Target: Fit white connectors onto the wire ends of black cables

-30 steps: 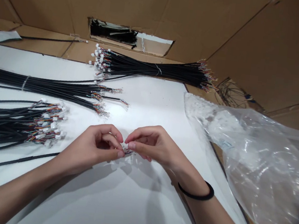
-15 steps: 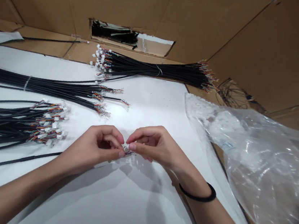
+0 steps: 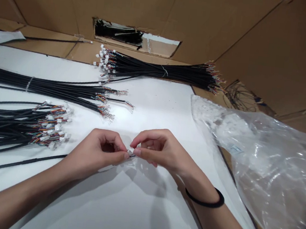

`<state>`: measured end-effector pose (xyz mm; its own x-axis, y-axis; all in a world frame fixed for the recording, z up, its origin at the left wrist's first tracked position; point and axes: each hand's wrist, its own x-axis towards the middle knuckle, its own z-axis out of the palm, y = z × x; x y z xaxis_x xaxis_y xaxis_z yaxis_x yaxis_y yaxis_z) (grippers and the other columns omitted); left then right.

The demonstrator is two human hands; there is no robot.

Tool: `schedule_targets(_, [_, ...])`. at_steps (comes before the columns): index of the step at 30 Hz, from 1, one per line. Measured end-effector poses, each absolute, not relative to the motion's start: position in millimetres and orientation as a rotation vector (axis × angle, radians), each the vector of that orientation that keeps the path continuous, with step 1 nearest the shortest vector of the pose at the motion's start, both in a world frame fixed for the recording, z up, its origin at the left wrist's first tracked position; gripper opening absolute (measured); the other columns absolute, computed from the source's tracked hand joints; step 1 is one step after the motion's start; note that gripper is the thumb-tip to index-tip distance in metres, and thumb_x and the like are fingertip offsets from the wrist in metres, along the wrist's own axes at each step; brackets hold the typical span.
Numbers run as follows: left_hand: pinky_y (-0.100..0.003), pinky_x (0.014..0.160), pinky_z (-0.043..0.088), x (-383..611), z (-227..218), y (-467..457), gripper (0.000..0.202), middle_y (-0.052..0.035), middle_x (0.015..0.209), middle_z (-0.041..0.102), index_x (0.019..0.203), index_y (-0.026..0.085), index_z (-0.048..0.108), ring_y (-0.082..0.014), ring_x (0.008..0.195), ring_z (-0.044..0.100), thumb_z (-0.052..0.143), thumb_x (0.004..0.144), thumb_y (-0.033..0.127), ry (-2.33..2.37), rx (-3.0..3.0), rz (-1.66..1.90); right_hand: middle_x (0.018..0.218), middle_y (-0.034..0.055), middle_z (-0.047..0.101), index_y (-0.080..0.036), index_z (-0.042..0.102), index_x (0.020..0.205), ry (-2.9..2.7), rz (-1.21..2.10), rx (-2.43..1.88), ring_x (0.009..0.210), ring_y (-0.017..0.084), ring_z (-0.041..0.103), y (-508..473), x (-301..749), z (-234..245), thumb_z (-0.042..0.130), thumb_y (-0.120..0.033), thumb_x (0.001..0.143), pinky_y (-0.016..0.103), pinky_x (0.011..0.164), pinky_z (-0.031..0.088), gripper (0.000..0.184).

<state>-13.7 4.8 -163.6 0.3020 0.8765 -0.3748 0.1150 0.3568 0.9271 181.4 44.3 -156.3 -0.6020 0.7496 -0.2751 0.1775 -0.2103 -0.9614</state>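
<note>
My left hand (image 3: pixel 96 154) pinches thin wires (image 3: pixel 132 155) between thumb and forefinger. A black cable (image 3: pixel 34 160) runs in from the left and passes under that hand; its end is hidden by the fingers. Opposite, my right hand (image 3: pixel 161 149) holds a small white connector (image 3: pixel 130 150) between thumb and forefinger, right beside the left fingertips. Whether a wire sits inside the connector is too small to tell. A black band (image 3: pixel 206 201) circles the right wrist.
Left on the white tabletop (image 3: pixel 141 209) lie cables with white connectors (image 3: pixel 53 128) and a tied bundle with bare wire ends (image 3: pixel 47 88). Another tied bundle (image 3: pixel 158 70) lies at the back. A clear plastic bag (image 3: pixel 272 166) with white pieces covers the right edge. Cardboard walls (image 3: pixel 209 17) stand behind.
The left forefinger has come down against its thumb, closing the pinch on the wires. The right hand has barely moved and stays on the connector.
</note>
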Motion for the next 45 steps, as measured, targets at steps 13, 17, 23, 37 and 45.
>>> schedule_targets(13, [-0.019, 0.049, 0.032, -12.8, -163.4, 2.5, 0.020, 0.0037, 0.057, 0.054, 0.060, 0.014, 0.057, -0.0075, 0.053, 0.046, 0.071, 0.071, 0.024, 1.204, 1.121, 0.670, 0.047, -0.0054, 0.049, -0.013, 0.071, 0.081, -1.691, 1.865, -1.120, 0.041, 0.005, 0.039, 43.8, 180.3, -157.0, 0.075, -0.026, 0.075, 0.017, 0.037, 0.030, 0.014])
schedule_targets(17, [-0.019, 0.048, 0.030, -11.9, -161.2, 2.2, 0.018, 0.0043, 0.055, 0.052, 0.058, 0.014, 0.056, -0.0073, 0.052, 0.044, 0.070, 0.067, 0.020, 1.213, 1.106, 0.656, 0.046, -0.0058, 0.047, -0.013, 0.071, 0.080, -1.676, 1.887, -1.121, 0.041, 0.005, 0.038, 43.0, 178.5, -156.6, 0.076, -0.027, 0.073, 0.018, 0.038, 0.028, 0.016])
schedule_targets(23, [-0.019, 0.048, 0.030, -10.7, -160.3, 2.9, 0.017, 0.0042, 0.054, 0.052, 0.057, 0.014, 0.056, -0.0074, 0.051, 0.044, 0.070, 0.066, 0.019, 1.213, 1.086, 0.652, 0.048, -0.0054, 0.048, -0.013, 0.071, 0.080, -1.678, 1.893, -1.105, 0.043, 0.005, 0.036, 43.1, 177.3, -157.9, 0.079, -0.032, 0.070, 0.019, 0.038, 0.026, 0.022])
schedule_targets(37, [-0.019, 0.049, 0.032, -11.9, -162.6, 3.5, 0.019, 0.0040, 0.056, 0.053, 0.059, 0.015, 0.056, -0.0078, 0.052, 0.045, 0.071, 0.068, 0.023, 1.192, 1.111, 0.653, 0.076, 0.0041, 0.066, -0.016, 0.076, 0.079, -1.949, 1.457, -1.046, 0.055, 0.008, 0.046, 36.2, 175.2, -151.6, 0.066, -0.014, 0.075, 0.020, 0.045, 0.032, 0.011])
schedule_targets(45, [-0.020, 0.049, 0.032, -12.5, -164.7, 2.6, 0.018, 0.0035, 0.057, 0.054, 0.060, 0.015, 0.058, -0.0081, 0.052, 0.046, 0.071, 0.067, 0.023, 1.192, 1.107, 0.672, 0.078, 0.0037, 0.069, -0.019, 0.076, 0.080, -2.021, 1.284, -0.927, 0.052, 0.007, 0.047, 32.8, 174.8, -155.9, 0.068, -0.014, 0.076, 0.019, 0.043, 0.035, 0.011])
